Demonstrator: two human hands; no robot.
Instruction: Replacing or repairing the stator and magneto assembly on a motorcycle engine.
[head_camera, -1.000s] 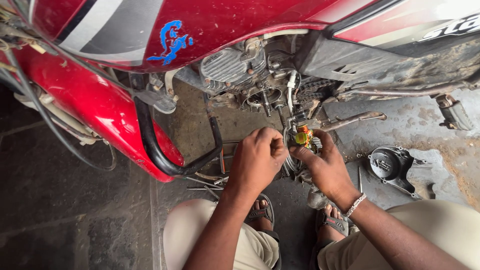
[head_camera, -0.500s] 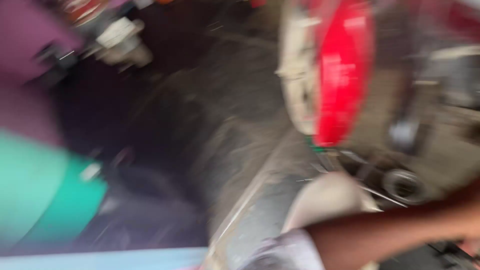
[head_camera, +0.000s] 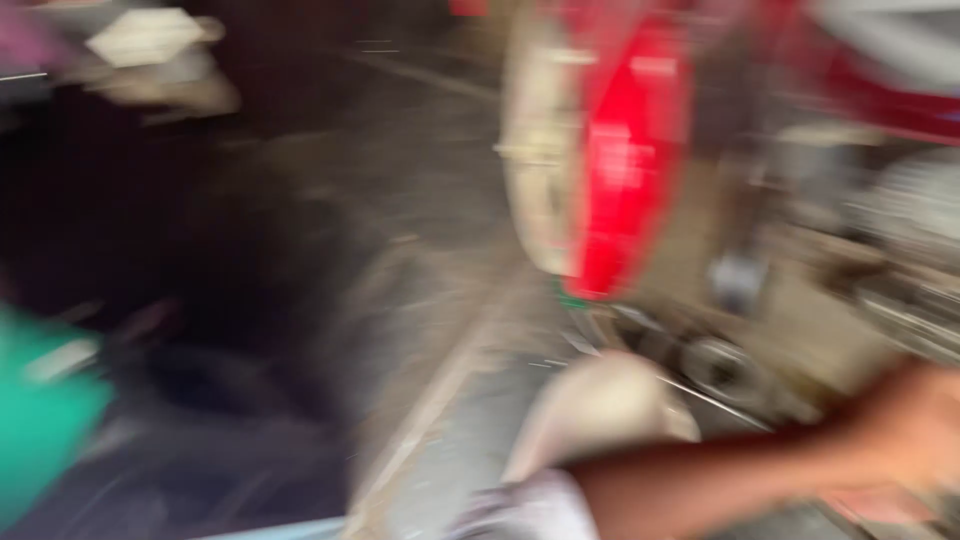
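Observation:
The view is heavily blurred by motion. One bare forearm (head_camera: 720, 470) reaches from the bottom middle toward the right edge, and it looks like my left arm. My left hand (head_camera: 925, 420) is a blur at the right edge, low beside the motorcycle's underside, and its fingers cannot be made out. My right hand is out of view. The red motorcycle panel (head_camera: 630, 160) with a pale rim stands upright at the upper middle. My knee in beige trousers (head_camera: 600, 410) sits just under it.
A round dark metal part (head_camera: 720, 365) lies on the concrete floor (head_camera: 430, 200) near the knee. A green object (head_camera: 40, 420) is at the left edge. A pale blurred object (head_camera: 150, 45) is at the top left. Dark floor fills the left half.
One second ago both hands worked at the engine under the red motorcycle. The view has since swung left, away from the engine; only one forearm and a blurred hand remain in sight.

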